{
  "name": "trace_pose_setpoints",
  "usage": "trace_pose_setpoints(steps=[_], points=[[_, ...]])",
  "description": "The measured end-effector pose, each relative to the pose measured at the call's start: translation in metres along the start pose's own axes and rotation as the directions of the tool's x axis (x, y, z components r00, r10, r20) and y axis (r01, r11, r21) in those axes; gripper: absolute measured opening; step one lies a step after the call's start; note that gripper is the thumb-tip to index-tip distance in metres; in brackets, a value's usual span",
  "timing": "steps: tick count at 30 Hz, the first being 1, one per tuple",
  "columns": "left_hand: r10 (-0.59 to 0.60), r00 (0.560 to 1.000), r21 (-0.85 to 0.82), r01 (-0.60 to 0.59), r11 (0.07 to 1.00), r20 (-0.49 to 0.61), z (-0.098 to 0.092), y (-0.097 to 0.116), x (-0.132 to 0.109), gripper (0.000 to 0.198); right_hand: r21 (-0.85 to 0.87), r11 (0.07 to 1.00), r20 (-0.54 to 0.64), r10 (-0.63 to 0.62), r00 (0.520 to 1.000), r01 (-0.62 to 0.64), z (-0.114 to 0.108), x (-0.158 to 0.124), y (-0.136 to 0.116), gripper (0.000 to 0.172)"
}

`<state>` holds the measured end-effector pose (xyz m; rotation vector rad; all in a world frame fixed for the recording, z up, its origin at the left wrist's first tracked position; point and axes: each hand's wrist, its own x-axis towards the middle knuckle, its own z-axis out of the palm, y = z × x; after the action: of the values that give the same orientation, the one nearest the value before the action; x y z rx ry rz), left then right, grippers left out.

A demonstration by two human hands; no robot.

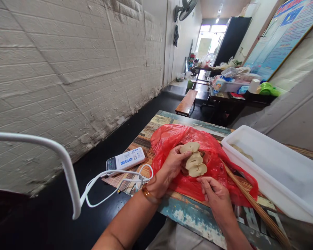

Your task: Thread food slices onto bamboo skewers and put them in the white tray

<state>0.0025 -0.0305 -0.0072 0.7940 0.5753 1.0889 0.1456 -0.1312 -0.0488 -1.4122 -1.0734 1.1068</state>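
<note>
My left hand (174, 160) is closed on a row of flat, beige food slices (194, 160) with wavy edges and slits. The slices overlap one below another above an opened red plastic bag (169, 139). At the lower end of the row, my right hand (215, 191) pinches what looks like the end of a thin skewer, mostly hidden by the slices and fingers. More pieces inside the bag are partly covered by my left hand. A bundle of thin wooden sticks (255, 205) lies slantwise to the right, partly over the bag.
A white plastic tub (272, 184) at the right contains a few beige slices (241, 152). At the left of the patterned table (182, 208) lies a white power bank (126, 160) with a looped white cable (104, 177). Beyond are a wooden bench (187, 102) and a cluttered table.
</note>
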Motion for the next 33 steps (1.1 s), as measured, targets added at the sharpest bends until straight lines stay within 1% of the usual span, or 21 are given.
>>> trace_pose_setpoints(steps=[3,7,11,17,24,30,33], points=[[0.064,0.995,0.035,-0.061,0.998,-0.076,-0.001,-0.003,0.002,0.036,-0.038,0.999,0.019,-0.002,1.000,0.003,0.001,-0.001,-0.001,0.038],[0.112,0.986,0.035,-0.108,0.994,-0.125,-0.002,-0.003,0.004,0.037,-0.031,1.000,0.085,0.008,0.996,-0.006,0.000,-0.002,0.002,0.042],[0.148,0.974,0.030,-0.145,0.989,-0.171,-0.003,-0.001,0.005,0.039,-0.058,0.998,0.096,0.004,0.995,0.002,0.000,-0.001,0.007,0.043],[0.143,0.980,0.020,-0.142,0.990,-0.135,-0.005,0.000,0.005,0.030,-0.080,0.996,0.091,-0.026,0.996,0.033,-0.001,-0.002,0.004,0.037],[0.129,0.973,0.048,-0.122,0.991,-0.190,-0.009,-0.003,0.008,0.032,-0.093,0.993,0.085,-0.065,0.994,0.073,-0.002,-0.004,0.004,0.033],[0.120,0.979,0.069,-0.110,0.992,-0.162,-0.011,-0.004,0.007,0.032,-0.116,0.990,0.085,-0.065,0.994,0.074,-0.002,-0.005,0.003,0.034],[0.143,0.974,0.066,-0.133,0.989,-0.177,-0.011,-0.004,0.008,0.030,-0.132,0.989,0.085,-0.063,0.994,0.074,-0.003,-0.005,0.004,0.032]])
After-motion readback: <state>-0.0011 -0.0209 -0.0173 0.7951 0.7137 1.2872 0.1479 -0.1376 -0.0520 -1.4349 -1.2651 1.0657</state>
